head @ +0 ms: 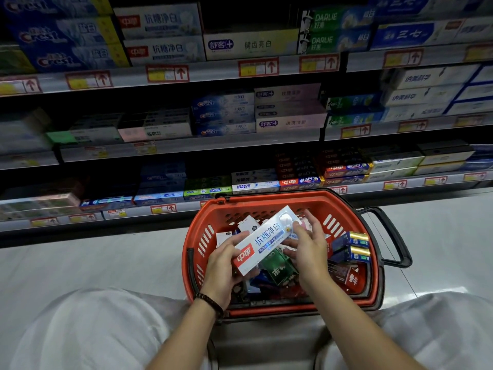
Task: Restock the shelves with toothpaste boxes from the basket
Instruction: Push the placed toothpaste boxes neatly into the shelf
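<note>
Red basket (269, 202), white-and-red toothpaste box (262, 240)

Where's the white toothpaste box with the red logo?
Head view, low centre: the white toothpaste box is held over the red basket, left hand gripping its red end, right hand holding its far half.
</note>
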Demonstrator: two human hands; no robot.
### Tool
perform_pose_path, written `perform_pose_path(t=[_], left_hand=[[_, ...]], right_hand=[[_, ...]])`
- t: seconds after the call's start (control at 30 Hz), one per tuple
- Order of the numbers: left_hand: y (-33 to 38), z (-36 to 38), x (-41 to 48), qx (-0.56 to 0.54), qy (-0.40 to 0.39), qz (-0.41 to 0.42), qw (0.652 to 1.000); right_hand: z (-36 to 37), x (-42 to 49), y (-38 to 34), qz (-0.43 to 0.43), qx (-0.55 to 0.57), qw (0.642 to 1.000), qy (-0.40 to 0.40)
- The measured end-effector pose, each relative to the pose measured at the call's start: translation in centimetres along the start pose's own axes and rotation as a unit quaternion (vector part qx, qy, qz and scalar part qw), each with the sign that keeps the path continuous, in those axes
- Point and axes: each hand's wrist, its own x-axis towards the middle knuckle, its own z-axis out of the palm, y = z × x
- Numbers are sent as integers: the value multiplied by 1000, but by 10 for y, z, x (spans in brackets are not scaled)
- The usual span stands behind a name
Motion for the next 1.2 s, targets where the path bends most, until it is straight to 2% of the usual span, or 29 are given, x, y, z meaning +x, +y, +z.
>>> perform_pose_path(t=[0.2, 0.5, 1.2], left_hand=[[6, -4, -2, -23, 12, 19, 999], [12, -10, 2, -160, 71, 28, 984], [16, -18, 7, -174, 128, 144, 966]], right_hand=[[2, 0, 4, 18, -4, 1000, -1], [3, 1, 6, 40, 50, 998, 13], [9, -9, -4, 21, 42, 998, -40]])
